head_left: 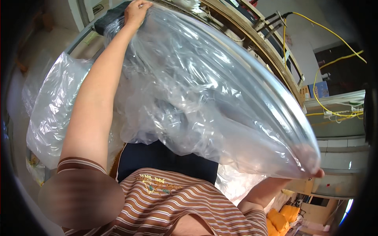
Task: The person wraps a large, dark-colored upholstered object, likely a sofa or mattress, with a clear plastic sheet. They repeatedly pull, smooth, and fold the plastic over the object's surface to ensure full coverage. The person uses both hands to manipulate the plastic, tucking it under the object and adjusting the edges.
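From where I sit, far away, I see the left hand (136,15) up high, its fingers closed on the top edge of a clear plastic sheet (185,78). The right hand (308,156) is low on the other side, at the sheet's far corner. I see it mostly through the plastic, so I cannot tell if its fingers are pinched or spread. The sheet is stretched between the two hands, smooth along its outer edge and crumpled in the middle. It hangs in front of the brown striped shirt (173,200) and the dark blue pants (147,159). A black bundle (110,21) is just beside the left hand. More crinkly clear plastic (53,114) is left of the left arm. Past the sheet is a long wooden edge (289,84). Farther right I see a yellow cable (318,29), a blue box (321,89) and, lower down, orange bundles (278,221).
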Action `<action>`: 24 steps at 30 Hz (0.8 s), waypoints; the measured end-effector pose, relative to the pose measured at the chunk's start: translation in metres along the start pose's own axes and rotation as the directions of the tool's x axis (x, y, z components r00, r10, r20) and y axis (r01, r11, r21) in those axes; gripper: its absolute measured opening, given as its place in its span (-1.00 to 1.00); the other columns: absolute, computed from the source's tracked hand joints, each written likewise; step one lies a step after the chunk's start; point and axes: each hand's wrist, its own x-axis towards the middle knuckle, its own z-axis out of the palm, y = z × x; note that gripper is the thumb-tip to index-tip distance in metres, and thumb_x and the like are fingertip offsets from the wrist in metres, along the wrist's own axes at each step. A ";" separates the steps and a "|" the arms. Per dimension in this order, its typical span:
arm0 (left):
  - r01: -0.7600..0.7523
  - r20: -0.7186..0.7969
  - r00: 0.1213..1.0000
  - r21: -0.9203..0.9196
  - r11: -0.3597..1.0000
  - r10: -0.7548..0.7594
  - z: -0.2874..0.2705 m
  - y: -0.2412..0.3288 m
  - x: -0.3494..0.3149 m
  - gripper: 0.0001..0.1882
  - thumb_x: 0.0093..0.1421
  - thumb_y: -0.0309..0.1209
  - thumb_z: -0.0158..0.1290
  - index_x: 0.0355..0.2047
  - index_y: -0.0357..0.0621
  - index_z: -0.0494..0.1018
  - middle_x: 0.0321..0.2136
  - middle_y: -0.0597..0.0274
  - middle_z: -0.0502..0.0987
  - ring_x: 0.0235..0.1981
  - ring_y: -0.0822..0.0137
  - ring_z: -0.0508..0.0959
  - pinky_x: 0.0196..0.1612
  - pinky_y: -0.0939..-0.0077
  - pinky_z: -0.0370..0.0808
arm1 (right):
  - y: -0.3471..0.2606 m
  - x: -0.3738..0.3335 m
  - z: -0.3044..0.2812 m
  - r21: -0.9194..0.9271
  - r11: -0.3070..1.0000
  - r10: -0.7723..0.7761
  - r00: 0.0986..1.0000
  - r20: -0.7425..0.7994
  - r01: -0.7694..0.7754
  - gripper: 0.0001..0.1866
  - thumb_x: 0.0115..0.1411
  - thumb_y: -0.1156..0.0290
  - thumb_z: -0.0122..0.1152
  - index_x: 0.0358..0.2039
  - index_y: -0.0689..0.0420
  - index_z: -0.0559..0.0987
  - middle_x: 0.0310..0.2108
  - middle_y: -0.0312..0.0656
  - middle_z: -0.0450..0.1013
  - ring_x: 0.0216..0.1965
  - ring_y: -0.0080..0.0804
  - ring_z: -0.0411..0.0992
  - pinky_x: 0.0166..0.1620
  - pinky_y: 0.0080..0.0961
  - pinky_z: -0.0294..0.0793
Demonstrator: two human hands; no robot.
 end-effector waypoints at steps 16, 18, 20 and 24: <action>-0.049 0.177 0.984 0.141 0.989 0.023 0.008 -0.079 0.043 -0.57 0.09 0.05 0.12 -0.28 -0.03 0.59 -0.35 0.22 0.61 -0.31 0.30 0.56 -0.18 0.46 0.42 | -0.089 -0.323 -0.089 -0.607 0.024 -0.397 0.550 -0.735 -0.794 -0.67 0.23 0.48 -0.17 -0.09 0.23 0.52 -0.12 -0.15 0.47 -0.01 -0.26 0.38 0.06 -0.38 0.35; -0.137 0.275 0.957 0.151 0.979 0.092 0.011 -0.042 0.027 -0.61 0.12 -0.02 0.12 -0.29 -0.08 0.58 -0.38 0.22 0.60 -0.34 0.32 0.55 -0.20 0.48 0.41 | -0.214 -0.307 -0.078 -0.525 -0.520 -0.567 0.732 -0.378 -0.674 -0.66 0.14 0.60 0.02 -0.04 0.22 0.50 -0.14 -0.16 0.47 -0.16 -0.38 0.42 -0.04 -0.51 0.39; -0.221 0.380 0.912 0.138 0.965 0.155 0.023 -0.008 0.008 -0.65 0.15 -0.08 0.11 -0.29 -0.11 0.57 -0.38 0.22 0.59 -0.34 0.35 0.54 -0.20 0.51 0.40 | -0.289 -0.291 -0.085 -0.539 -0.210 -0.887 0.391 -0.246 -0.816 -0.76 0.13 0.48 0.19 -0.18 0.25 0.49 -0.25 -0.18 0.46 -0.24 -0.44 0.41 -0.09 -0.55 0.39; -0.221 0.290 0.941 0.138 0.965 0.174 0.013 -0.008 0.003 -0.66 0.18 -0.14 0.09 -0.29 -0.18 0.55 -0.37 0.22 0.57 -0.34 0.38 0.51 -0.19 0.52 0.39 | -0.247 -0.187 -0.114 -0.140 -0.516 -0.844 0.529 -0.088 -0.845 -0.74 0.12 0.34 0.27 -0.26 0.19 0.46 -0.30 -0.19 0.40 -0.27 -0.42 0.36 -0.14 -0.53 0.37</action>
